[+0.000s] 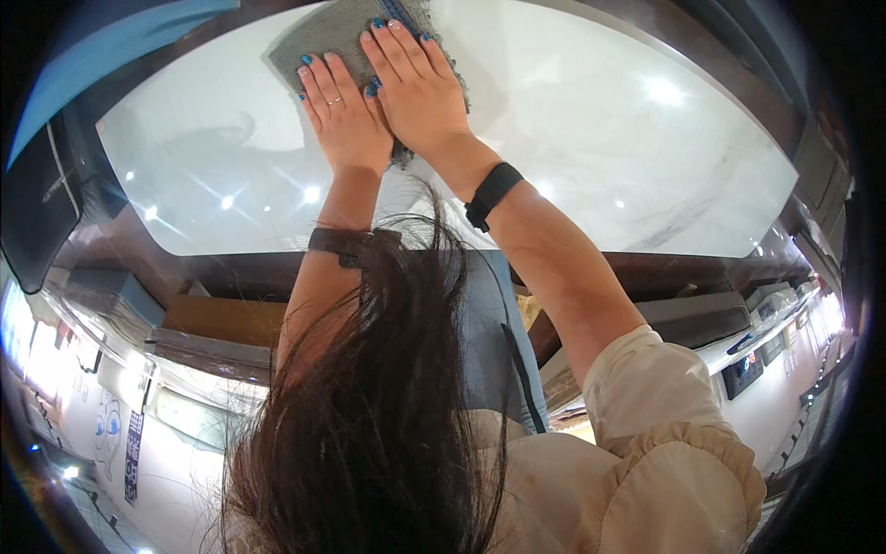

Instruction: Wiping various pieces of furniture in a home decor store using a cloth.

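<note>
A grey textured cloth [318, 38] with a dark blue strip lies on a glossy white marble-patterned tabletop [588, 138], at the top of the view. My left hand [346, 118] presses flat on the cloth's near part, fingers pointing away from me. Beside it, slightly farther forward, my right hand [422, 90] rests palm down on the same cloth. The thumbs almost meet. Neither hand curls round the cloth, and both palms are hidden. A black band [493, 195] circles my right wrist; another dark band [332, 239] is on my left forearm, partly behind hair.
Long dark hair [360, 388] hangs into the lower middle. To the left are a black padded object [41, 201] and a blue surface [90, 62]. Beyond the tabletop's near edge, boxes [221, 318] show at left. Ceiling lights reflect in the tabletop.
</note>
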`<state>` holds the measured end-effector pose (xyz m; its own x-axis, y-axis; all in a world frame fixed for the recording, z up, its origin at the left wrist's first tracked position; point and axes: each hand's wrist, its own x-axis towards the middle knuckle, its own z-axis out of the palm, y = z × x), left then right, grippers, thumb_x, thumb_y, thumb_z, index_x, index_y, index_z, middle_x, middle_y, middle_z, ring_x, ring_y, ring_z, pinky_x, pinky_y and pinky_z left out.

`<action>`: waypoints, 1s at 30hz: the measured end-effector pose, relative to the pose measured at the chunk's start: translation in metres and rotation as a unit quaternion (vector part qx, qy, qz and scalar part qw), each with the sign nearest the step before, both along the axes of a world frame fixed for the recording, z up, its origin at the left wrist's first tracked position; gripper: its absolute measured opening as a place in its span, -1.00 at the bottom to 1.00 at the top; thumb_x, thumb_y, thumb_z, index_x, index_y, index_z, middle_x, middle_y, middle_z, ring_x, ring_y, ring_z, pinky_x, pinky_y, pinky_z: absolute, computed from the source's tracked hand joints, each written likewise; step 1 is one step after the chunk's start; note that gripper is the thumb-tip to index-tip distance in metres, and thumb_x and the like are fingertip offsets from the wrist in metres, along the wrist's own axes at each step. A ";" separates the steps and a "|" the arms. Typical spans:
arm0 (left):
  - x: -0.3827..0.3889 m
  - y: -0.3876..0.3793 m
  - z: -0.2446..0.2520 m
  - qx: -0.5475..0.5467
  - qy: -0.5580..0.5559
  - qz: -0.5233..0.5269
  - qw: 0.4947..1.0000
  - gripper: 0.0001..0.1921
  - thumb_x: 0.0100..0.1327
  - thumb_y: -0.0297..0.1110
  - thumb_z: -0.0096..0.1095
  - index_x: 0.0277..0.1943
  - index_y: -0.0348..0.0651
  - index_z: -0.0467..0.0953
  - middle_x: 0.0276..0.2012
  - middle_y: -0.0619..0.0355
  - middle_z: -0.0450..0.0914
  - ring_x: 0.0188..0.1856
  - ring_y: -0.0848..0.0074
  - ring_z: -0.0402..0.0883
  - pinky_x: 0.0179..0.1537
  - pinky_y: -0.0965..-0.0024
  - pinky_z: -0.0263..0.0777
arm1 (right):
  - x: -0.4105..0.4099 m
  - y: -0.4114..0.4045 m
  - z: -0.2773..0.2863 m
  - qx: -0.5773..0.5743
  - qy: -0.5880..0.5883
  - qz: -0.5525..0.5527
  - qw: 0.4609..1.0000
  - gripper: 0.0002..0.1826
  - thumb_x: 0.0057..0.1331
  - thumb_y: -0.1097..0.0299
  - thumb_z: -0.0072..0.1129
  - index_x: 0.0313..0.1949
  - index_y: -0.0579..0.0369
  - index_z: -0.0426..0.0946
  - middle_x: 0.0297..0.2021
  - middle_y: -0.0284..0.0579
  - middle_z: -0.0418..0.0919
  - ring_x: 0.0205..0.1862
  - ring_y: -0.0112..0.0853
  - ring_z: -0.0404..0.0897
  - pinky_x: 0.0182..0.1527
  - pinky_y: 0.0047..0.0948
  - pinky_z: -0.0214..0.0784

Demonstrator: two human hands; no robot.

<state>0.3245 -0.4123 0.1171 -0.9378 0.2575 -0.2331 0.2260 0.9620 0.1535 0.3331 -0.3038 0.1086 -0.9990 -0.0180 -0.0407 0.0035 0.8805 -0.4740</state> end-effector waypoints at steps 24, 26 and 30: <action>0.019 0.141 -0.001 0.102 -0.001 -0.296 0.950 -0.43 0.20 -0.16 -0.05 0.28 -0.05 0.15 0.30 0.19 0.12 0.34 0.45 0.02 0.31 0.26 -0.13 | 0.087 0.102 -0.003 0.054 -0.040 -0.334 0.940 -0.40 0.22 0.31 -0.18 0.26 0.15 0.05 0.26 0.03 0.08 0.34 -0.10 -0.04 0.30 -0.09 -0.27; 0.018 0.141 -0.001 0.114 0.009 -0.314 0.942 -0.43 0.19 -0.15 -0.02 0.28 -0.01 0.16 0.29 0.22 0.14 0.34 0.49 0.03 0.31 0.27 -0.12 | 0.090 0.099 -0.002 0.061 -0.043 -0.367 0.927 -0.39 0.25 0.29 -0.21 0.27 0.17 0.00 0.28 0.05 0.02 0.35 -0.09 -0.09 0.30 -0.07 -0.30; 0.034 0.155 -0.011 0.125 0.015 -0.332 0.935 -0.41 0.14 -0.11 0.06 0.26 0.11 0.20 0.28 0.34 0.17 0.32 0.59 0.06 0.30 0.31 -0.11 | 0.104 0.103 -0.010 0.072 -0.080 -0.417 0.903 -0.36 0.24 0.28 -0.20 0.29 0.16 -0.06 0.30 0.04 -0.04 0.36 -0.10 -0.15 0.32 -0.08 -0.34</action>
